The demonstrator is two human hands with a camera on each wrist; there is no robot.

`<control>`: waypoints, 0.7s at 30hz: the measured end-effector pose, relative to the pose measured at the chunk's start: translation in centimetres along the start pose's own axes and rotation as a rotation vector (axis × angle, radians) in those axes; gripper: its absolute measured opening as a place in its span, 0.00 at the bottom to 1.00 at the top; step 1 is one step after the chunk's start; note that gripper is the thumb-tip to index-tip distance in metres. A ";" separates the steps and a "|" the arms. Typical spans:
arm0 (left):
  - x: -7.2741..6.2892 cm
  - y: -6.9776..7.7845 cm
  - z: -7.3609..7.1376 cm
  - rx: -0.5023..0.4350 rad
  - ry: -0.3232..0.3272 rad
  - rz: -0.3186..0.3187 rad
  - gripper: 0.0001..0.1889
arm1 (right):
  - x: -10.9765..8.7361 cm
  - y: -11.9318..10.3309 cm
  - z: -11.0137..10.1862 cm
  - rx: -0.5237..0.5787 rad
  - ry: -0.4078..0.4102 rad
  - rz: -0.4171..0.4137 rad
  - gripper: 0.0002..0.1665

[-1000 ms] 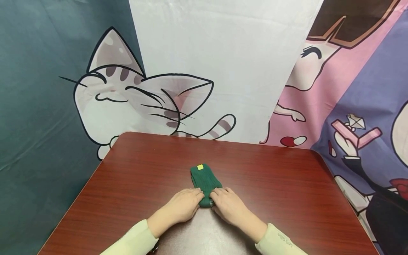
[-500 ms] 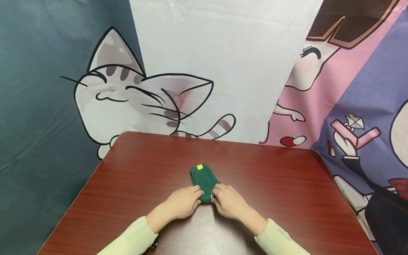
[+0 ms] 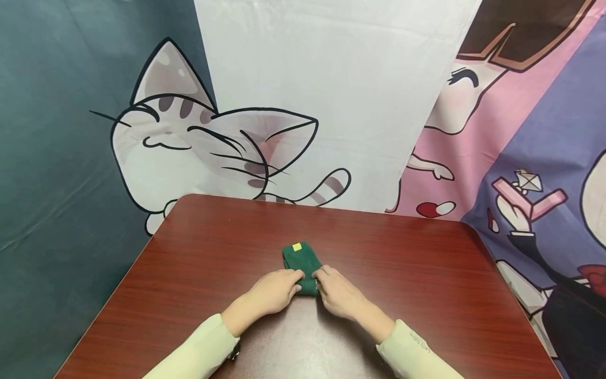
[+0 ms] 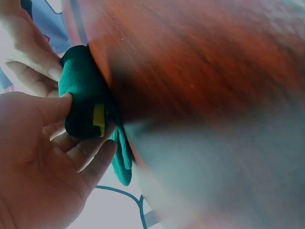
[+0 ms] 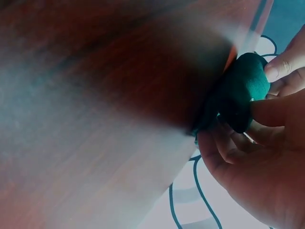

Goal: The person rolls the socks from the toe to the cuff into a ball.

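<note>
Biggest thing in my view is the printed fabric backdrop (image 3: 341, 79), filling the whole top half of the frame and running down both sides. Next up is the reddish-brown wooden table (image 3: 426, 273), spread over the lower half with some glare at bottom center. Then there's the cartoon cat (image 3: 161, 163) on the backdrop, grinning away at upper left.

My pale sleeves come in from the bottom, left sleeve (image 3: 199, 347) at lower left, right sleeve (image 3: 416, 352) at lower right. My left hand (image 3: 272, 292) and right hand (image 3: 343, 295) sit just below the middle of the frame, one on each side of a green knit cloth (image 3: 303, 260). The grip's narrow: both hands pinch its near end, which is rolled up, thumbs against the roll. The rest of the cloth lies on the table, pointing up the frame.

Smallest stuff: a yellow patch (image 3: 296, 247) at the cloth's far end, plus a yellow tab (image 4: 98, 119) at the end of the roll, visible from my left wrist.
</note>
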State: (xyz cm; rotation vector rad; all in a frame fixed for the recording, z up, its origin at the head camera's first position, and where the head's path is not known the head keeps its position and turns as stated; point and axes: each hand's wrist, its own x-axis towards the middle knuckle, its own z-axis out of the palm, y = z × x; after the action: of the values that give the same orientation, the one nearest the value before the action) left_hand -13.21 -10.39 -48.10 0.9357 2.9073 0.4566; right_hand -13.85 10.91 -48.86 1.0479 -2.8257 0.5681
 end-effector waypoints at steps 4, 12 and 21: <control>0.2 0.1 0.2 -0.014 0.023 -0.022 0.09 | 0.1 0.2 0.1 0.014 0.030 0.007 0.09; 0.5 0.1 0.3 0.014 0.068 -0.046 0.14 | 0.2 0.1 0.0 -0.005 0.088 0.034 0.09; 1.2 0.0 0.4 -0.053 0.039 -0.158 0.12 | 0.0 -0.2 -0.6 -0.084 0.037 0.001 0.11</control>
State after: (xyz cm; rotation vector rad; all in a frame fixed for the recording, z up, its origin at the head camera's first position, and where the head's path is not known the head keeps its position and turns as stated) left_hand -14.15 -9.53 -48.45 0.6917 2.9573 0.5429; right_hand -13.74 11.05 -48.22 1.0105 -2.7912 0.4598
